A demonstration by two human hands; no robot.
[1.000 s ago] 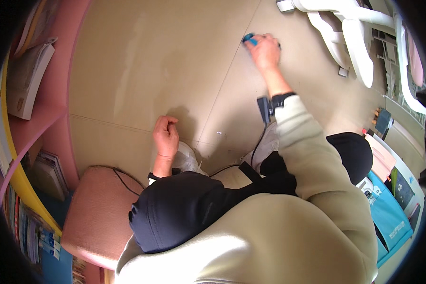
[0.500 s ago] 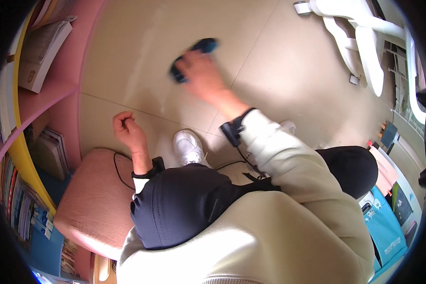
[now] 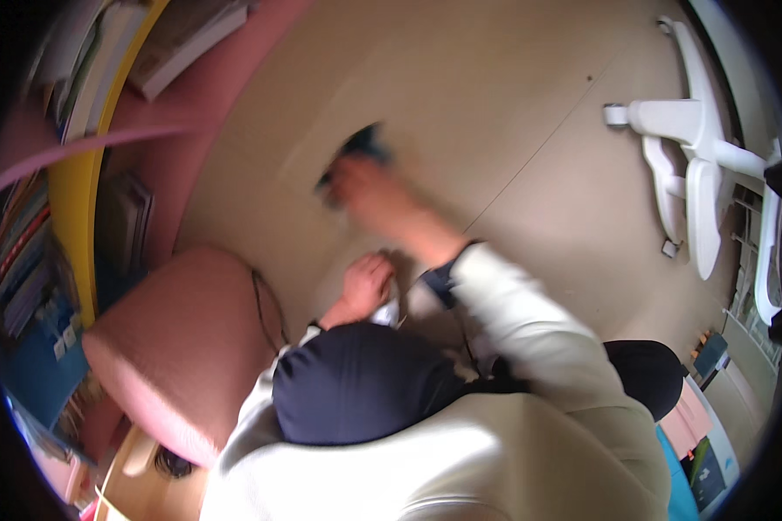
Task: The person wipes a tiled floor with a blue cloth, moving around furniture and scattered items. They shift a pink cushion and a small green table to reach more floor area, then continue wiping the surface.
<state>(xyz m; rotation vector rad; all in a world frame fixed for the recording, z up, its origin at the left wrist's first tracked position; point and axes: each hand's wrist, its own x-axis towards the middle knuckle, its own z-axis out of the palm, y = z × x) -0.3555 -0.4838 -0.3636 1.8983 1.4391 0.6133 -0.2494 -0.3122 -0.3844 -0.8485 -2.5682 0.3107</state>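
Note:
My right hand (image 3: 375,198) grips a dark blue-black, elongated object (image 3: 362,139) low over the tiled floor (image 3: 495,113). Motion smears both, so I cannot tell the object's exact kind. It sticks out beyond my fingers on both sides. Closer to my body, my left hand (image 3: 367,282) is curled closed above my white shoe (image 3: 386,313), beside my dark-trousered knee (image 3: 365,382). Nothing shows between its fingers.
A pink padded stool (image 3: 182,339) stands at my left, by a pink and yellow bookshelf (image 3: 82,200) with books. At the right are a white chair base (image 3: 699,156) on casters and a turquoise bag (image 3: 671,473). A pale streak crosses the floor.
My view has shifted and turned. My left hand has moved right, from beside the stool to above the shoe. My right hand still grips the dark object, now nearer to me in the picture.

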